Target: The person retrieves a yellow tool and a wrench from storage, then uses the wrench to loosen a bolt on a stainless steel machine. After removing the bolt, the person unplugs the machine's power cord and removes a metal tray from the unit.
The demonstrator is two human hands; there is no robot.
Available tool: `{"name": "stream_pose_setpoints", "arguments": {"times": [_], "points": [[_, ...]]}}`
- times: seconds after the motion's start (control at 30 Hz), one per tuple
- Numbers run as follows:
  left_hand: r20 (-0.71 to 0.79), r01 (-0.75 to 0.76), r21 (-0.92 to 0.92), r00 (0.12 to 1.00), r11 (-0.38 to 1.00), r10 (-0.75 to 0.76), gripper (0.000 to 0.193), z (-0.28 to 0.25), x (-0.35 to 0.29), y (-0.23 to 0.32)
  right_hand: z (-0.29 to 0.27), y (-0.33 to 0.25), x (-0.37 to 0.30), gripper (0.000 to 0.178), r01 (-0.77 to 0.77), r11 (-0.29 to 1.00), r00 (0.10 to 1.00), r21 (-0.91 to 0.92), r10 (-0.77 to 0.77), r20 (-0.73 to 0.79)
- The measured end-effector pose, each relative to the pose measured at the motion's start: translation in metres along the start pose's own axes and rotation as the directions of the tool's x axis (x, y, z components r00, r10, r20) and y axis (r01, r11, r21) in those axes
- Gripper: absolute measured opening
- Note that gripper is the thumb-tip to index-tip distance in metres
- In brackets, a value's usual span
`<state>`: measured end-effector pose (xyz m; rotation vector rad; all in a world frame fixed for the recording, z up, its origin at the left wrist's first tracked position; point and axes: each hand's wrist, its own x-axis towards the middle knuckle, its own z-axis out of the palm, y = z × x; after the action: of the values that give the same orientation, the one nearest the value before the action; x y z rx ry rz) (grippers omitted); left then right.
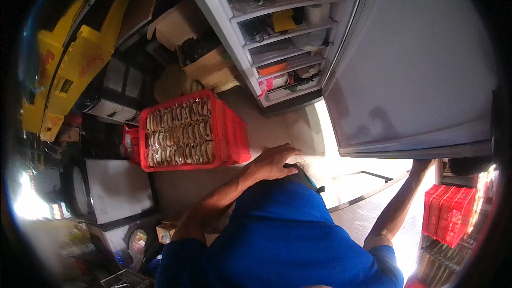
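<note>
My left hand (274, 162) is in front of my body with its fingers stretched forward and the thumb apart, and nothing shows in it. Over on the right, my right hand (424, 164) reaches up to the lower edge of a large pale grey door (410, 69). Its fingers are hidden there, so I cannot tell how they are closed. A red plastic crate (232, 133) stands on the floor ahead and left of my left hand. It is filled with rows of pale, curved items (180, 132) with brown edges, whose kind I cannot make out.
A white shelf unit (250, 56) with assorted small goods stands ahead, beside the door. Cardboard boxes (210, 66), yellow plastic pieces (80, 58) and a white-topped box (118, 189) crowd the left. Red crates (449, 213) sit at far right. Bright light falls by the doorway.
</note>
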<state>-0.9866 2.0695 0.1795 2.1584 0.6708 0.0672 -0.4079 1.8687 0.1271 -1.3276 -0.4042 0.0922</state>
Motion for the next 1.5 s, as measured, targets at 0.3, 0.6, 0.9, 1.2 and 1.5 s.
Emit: {"name": "stream_pose_setpoints", "arguments": {"times": [0.3,0.6,0.9,1.2,1.5], "points": [[-0.004,-0.017,0.019,1.0,1.0,0.017,0.053,0.013,0.021,-0.01,0.058,0.018,-0.048,0.047,0.037,0.998,0.967,0.045,-0.025,-0.255],[0.048,0.021,0.03,0.999,0.999,-0.023,0.05,0.017,0.033,-0.006,0.009,0.079,-0.003,0.035,0.16,0.982,0.979,-0.101,-0.171,-0.112],[0.207,0.048,0.023,0.977,0.999,-0.052,0.049,-0.014,0.071,-0.05,-0.012,0.16,-0.087,0.063,-0.535,0.832,0.82,-0.145,0.471,-0.324],[0.372,0.003,0.122,0.927,0.993,-0.048,0.055,-0.055,0.103,-0.094,0.101,0.18,-0.317,0.04,-0.726,0.493,0.572,-0.48,0.82,-0.022],[0.458,0.05,0.131,0.883,0.99,-0.105,0.058,-0.055,0.093,-0.143,0.13,0.231,-0.426,0.044,-0.789,0.458,0.448,-0.41,0.885,0.126]]}}
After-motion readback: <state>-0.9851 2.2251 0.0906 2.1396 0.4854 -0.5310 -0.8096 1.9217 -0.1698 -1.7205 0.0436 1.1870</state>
